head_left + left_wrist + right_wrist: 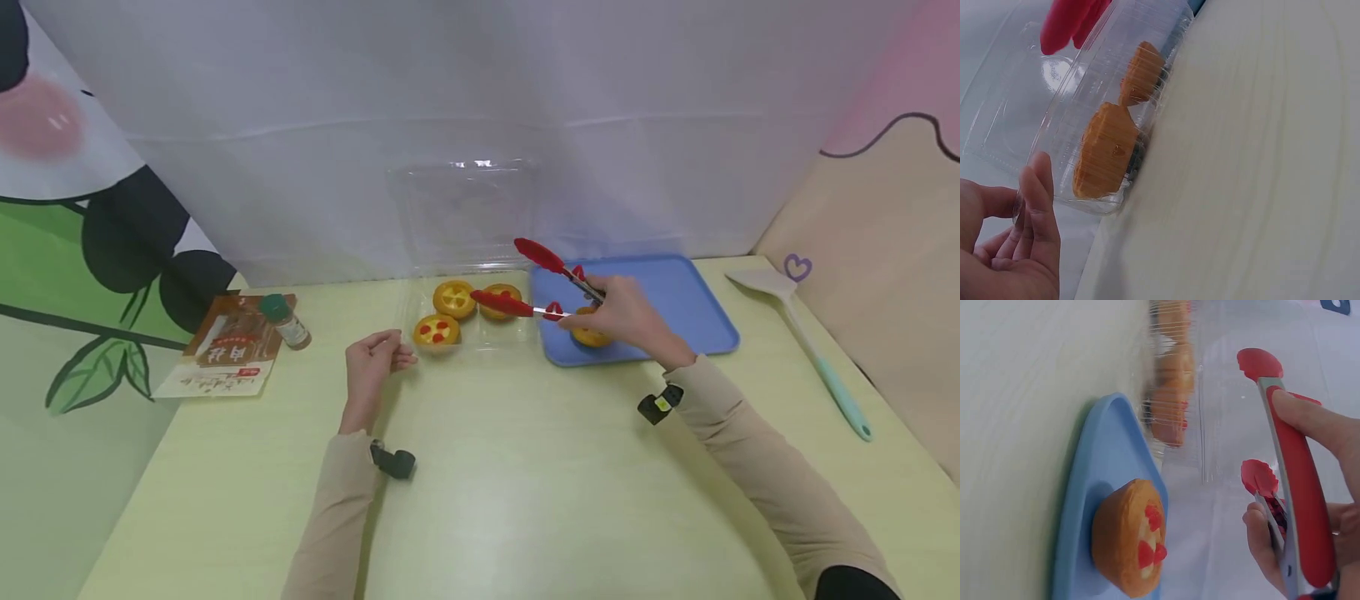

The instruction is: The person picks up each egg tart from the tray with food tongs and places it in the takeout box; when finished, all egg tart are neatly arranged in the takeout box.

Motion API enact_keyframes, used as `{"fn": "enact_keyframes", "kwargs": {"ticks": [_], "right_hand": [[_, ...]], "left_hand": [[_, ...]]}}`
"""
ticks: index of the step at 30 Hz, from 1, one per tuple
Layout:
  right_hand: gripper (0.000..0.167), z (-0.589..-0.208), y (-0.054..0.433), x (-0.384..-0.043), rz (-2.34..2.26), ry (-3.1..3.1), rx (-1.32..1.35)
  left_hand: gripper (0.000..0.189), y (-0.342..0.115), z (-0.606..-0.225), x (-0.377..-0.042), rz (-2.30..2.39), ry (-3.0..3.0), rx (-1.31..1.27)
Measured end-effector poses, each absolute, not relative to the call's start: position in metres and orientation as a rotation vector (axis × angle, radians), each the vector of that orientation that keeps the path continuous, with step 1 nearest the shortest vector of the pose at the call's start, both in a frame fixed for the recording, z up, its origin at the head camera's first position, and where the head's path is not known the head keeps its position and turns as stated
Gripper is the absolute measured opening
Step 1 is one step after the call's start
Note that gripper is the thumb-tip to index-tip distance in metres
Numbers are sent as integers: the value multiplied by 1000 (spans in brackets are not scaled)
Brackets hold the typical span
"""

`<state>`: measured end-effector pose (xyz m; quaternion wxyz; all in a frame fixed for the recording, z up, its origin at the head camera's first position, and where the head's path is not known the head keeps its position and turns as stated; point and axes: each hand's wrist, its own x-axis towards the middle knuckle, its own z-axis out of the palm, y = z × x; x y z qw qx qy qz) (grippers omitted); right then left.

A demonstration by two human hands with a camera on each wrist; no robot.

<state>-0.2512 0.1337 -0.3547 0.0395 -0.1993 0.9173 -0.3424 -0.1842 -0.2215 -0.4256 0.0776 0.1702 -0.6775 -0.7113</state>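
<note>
Three tarts (453,299) are seated in the clear container (501,335), its edge pinched by the left hand (372,362); spread tongs (510,306) are gripped by the right hand (632,315), extended over the tray (686,304) bearing a fourth tart (1125,540).

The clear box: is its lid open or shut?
Open. In the head view, the lid stands raised behind the clear box, leaving the tarts inside uncovered.
</note>
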Motion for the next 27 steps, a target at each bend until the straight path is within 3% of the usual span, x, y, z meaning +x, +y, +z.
{"fn": "enact_keyframes", "kwargs": {"ticks": [9, 27], "right_hand": [[41, -367, 180, -242, -1273, 2743, -501], [46, -388, 239, -217, -1065, 2849, -336]], "left_hand": [[35, -223, -427, -187, -2112, -2045, 501], [37, -222, -427, -188, -2130, -2048, 522]]}}
